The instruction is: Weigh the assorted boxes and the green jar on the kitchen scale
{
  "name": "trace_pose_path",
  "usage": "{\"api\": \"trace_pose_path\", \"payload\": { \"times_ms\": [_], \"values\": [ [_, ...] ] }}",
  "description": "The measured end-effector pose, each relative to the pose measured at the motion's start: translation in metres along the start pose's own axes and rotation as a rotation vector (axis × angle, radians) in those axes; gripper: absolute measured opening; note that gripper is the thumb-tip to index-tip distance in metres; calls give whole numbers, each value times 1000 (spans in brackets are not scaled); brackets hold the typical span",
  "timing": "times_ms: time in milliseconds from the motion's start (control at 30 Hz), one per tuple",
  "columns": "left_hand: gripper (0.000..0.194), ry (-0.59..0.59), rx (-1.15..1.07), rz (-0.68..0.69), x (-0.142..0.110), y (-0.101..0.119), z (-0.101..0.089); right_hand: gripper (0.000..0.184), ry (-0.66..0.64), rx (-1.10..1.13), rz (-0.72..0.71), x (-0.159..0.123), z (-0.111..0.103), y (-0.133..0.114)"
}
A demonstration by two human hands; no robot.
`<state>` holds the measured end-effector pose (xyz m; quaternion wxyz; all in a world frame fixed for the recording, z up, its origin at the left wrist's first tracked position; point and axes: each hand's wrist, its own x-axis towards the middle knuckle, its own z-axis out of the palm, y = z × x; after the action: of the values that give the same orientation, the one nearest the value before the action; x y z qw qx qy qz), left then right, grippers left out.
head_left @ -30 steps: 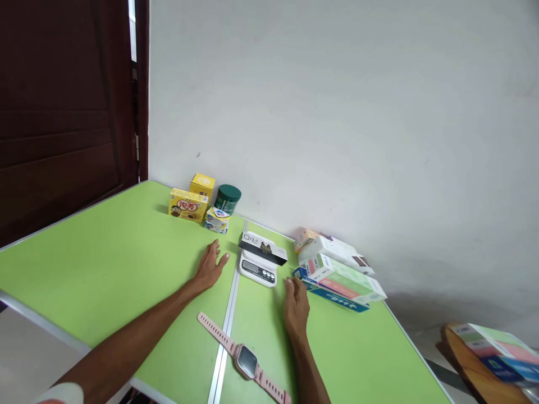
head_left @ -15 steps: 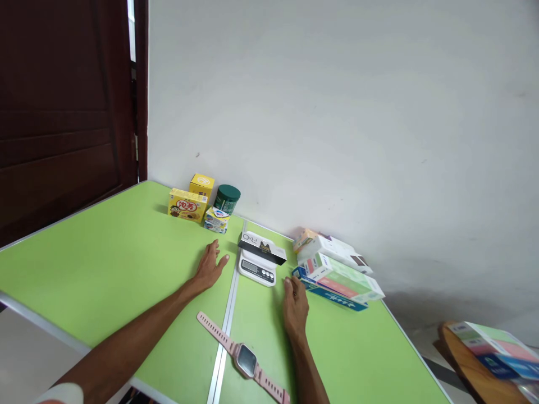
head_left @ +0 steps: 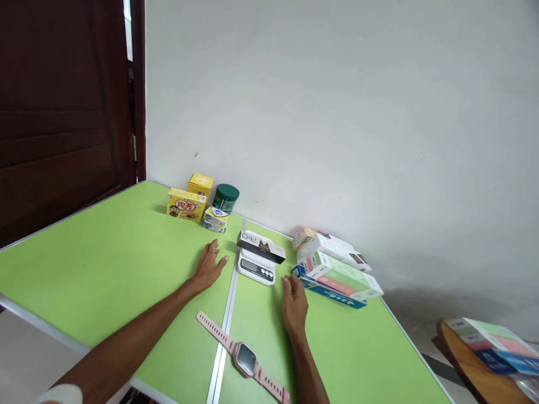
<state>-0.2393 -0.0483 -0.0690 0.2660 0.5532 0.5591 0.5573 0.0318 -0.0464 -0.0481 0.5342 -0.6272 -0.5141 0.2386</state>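
Note:
A white digital kitchen scale [head_left: 256,271] sits near the back of the green table, and a black-and-white box [head_left: 261,246] marked "R&O" lies across its platform. To the left of the scale rests my left hand [head_left: 209,266], empty, its thumb and fingers apart. My right hand [head_left: 295,306] is on the other side, fingers curled in and thumb against them; nothing shows in it. Close to its fingertips is a long blue box [head_left: 332,294], under a green-and-pink box [head_left: 343,275]. Between my forearms lies a pink-strapped smartwatch [head_left: 245,359], stretched out flat.
At the back left stand a yellow snack box [head_left: 186,206], another yellow box [head_left: 200,184], a green canister [head_left: 226,197] and small stacked boxes [head_left: 215,219]. A white box [head_left: 334,251] lies at the back right by the wall. A wooden stool [head_left: 457,350] holds more boxes.
The whole view has shifted very slightly. Both hands and the things on the table stay in the same places.

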Motion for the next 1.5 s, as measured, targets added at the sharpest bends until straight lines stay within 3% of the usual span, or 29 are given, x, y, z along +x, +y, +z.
{"api": "trace_pose_path", "payload": {
  "times_ms": [433,533,667,833,967,1100,1200,1300,1400,1500],
  "values": [
    [62,-10,17,-11,3,4,2,73,-3,30,-34,1,1,-5],
    [70,-55,84,-10,17,13,11,73,-33,46,-66,7,6,-13],
    [84,-151,170,-78,38,29,33,88,-59,39,-53,23,22,-21],
    [83,-187,176,-87,45,32,57,92,-48,0,-28,41,40,-23],
    [84,-163,166,-89,39,29,62,83,-28,16,-44,41,45,-26],
    [83,-148,176,-44,34,40,57,79,-33,50,-47,35,44,-37],
    [83,-133,192,29,31,60,56,76,13,74,-75,33,33,-51],
    [84,-146,178,104,29,88,67,75,99,69,-95,37,7,-67],
    [87,-201,141,165,28,119,94,73,188,40,-136,47,-33,-78],
    [88,-287,109,229,30,148,134,70,317,-28,-153,64,-76,-77]
  ]
}}
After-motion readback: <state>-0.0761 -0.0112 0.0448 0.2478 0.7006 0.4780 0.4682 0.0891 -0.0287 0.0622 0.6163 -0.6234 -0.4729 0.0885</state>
